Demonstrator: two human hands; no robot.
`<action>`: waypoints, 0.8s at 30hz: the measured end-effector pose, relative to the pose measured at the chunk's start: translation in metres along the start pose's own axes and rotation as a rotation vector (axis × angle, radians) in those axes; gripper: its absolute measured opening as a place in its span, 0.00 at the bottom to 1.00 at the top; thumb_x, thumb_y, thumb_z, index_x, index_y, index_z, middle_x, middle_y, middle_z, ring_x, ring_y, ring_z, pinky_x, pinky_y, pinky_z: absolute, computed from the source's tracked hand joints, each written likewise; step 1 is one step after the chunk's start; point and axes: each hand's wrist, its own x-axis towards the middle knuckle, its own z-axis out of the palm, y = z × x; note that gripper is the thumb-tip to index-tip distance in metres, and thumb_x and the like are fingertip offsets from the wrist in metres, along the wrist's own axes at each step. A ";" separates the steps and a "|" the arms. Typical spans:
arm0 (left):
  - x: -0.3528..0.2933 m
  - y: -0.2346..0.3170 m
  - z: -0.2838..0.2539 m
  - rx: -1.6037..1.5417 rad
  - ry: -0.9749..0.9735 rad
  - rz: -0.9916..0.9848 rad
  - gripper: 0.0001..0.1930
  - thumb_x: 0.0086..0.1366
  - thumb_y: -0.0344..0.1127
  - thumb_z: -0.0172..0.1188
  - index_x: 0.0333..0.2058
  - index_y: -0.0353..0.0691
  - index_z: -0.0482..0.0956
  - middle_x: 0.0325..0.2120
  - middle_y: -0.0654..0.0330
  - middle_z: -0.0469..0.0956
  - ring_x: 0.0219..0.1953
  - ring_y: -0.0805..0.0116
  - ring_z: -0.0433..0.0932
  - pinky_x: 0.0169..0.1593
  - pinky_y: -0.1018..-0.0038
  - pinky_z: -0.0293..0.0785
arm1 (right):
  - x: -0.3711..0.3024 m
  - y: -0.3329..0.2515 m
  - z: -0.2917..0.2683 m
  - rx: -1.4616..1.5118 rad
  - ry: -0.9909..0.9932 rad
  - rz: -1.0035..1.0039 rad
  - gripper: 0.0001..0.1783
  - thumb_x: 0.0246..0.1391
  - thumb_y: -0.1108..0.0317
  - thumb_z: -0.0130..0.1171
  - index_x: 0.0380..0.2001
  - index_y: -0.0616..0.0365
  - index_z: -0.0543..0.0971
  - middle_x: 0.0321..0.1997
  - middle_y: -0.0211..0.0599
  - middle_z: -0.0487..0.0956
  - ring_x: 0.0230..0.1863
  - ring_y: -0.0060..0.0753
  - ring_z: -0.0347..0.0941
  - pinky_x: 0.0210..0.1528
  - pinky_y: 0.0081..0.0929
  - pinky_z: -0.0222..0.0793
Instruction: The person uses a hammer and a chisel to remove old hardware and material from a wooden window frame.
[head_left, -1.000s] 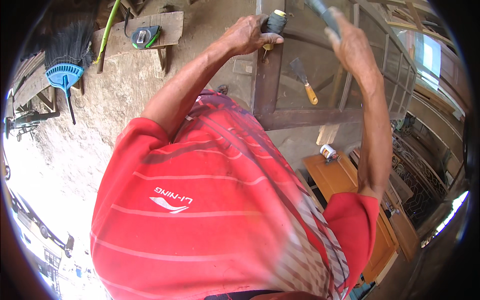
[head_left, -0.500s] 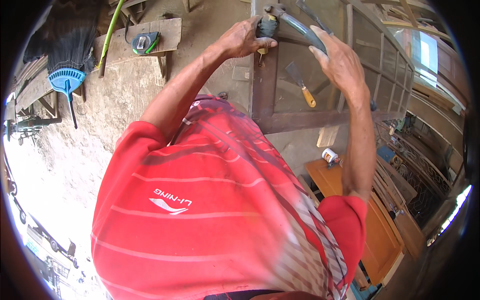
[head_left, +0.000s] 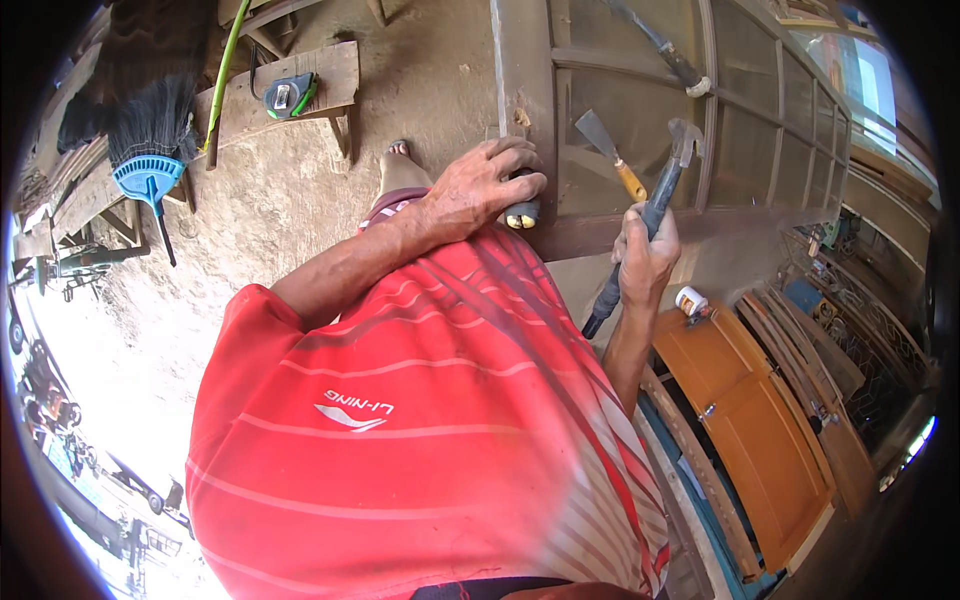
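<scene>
My left hand [head_left: 485, 190] is closed round a dark-wrapped tool handle [head_left: 522, 214] whose end shows yellow; the tool's working end is hidden. It rests by the near left corner of a brown wooden frame [head_left: 575, 238] with several panes. Just right of that corner, my right hand [head_left: 645, 250] grips a claw hammer [head_left: 657, 205], head up and away from me, handle slanting down to the left. On the panes lie a putty knife [head_left: 628, 180] with a yellow wooden handle and, farther off, a dark-handled tool [head_left: 680, 68] with a pale end. A small notch [head_left: 521, 118] shows in the frame's left side.
At the far left a tape measure [head_left: 291, 95] lies on a wooden bench [head_left: 335, 75]. A broom with a blue head [head_left: 150, 175] is left of it. On the right, an orange-brown panel [head_left: 745, 420] and several boards lie near a white container [head_left: 690, 301].
Both hands have come nearer to me. The hammer has left the top of the left hand's tool and swung over to the right. The left hand still holds the dark handle.
</scene>
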 end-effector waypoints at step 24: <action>0.087 -0.015 -0.047 -0.139 -0.155 -0.326 0.18 0.64 0.35 0.68 0.48 0.39 0.73 0.36 0.43 0.81 0.42 0.34 0.79 0.42 0.50 0.75 | -0.042 -0.052 0.034 -0.450 0.361 -0.593 0.10 0.68 0.65 0.62 0.43 0.60 0.77 0.23 0.30 0.75 0.26 0.28 0.73 0.30 0.35 0.70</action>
